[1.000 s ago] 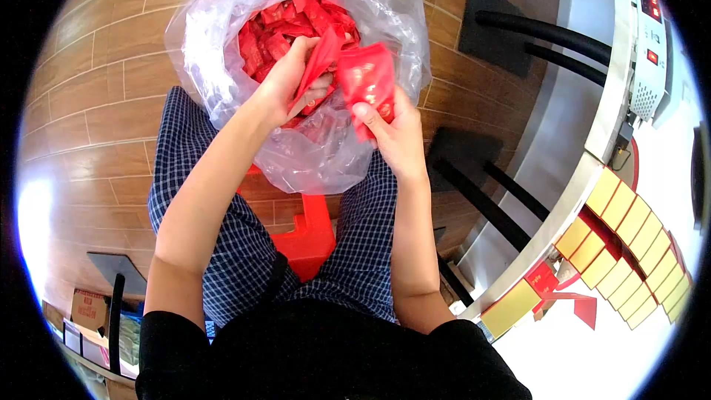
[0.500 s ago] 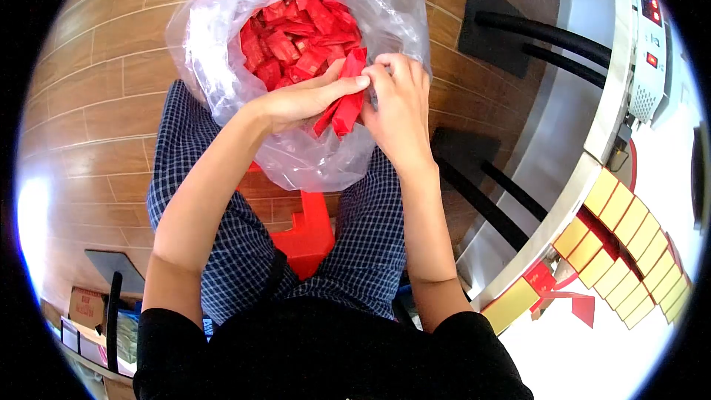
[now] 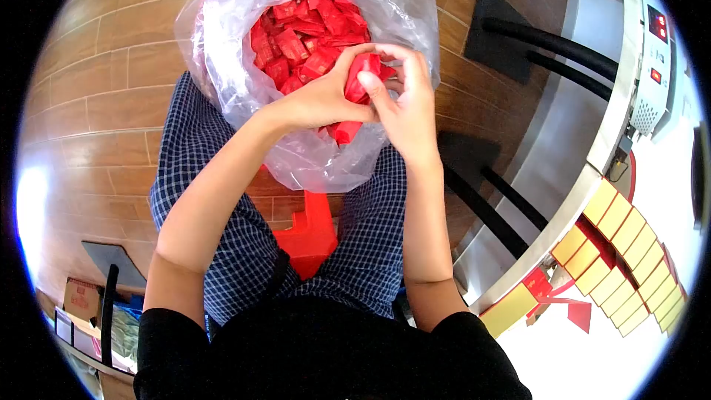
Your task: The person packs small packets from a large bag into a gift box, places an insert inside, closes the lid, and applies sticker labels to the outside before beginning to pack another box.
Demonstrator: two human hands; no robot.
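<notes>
A large clear plastic bag (image 3: 222, 44) stands open between my knees, holding many small red packets (image 3: 304, 33). Over its near right rim, my left hand (image 3: 329, 96) is wrapped around some red packets (image 3: 358, 85), with one end sticking out below the palm. My right hand (image 3: 406, 100) closes on the same packets from the other side, its thumb pressed on them and its fingers curled behind. How many packets are between the hands I cannot tell.
To the right, a white table (image 3: 592, 200) carries rows of yellow-faced boxes (image 3: 629, 237) and a device with red displays (image 3: 653, 67). Black table legs (image 3: 555, 44) reach over the wooden floor (image 3: 96, 111). A red stool (image 3: 307, 241) shows between my legs; a cardboard box (image 3: 81, 300) is lower left.
The packets, earlier spread and pinched at the fingertips, are now gathered into both hands. My left fingers have curled up around them and my right thumb has come across the front.
</notes>
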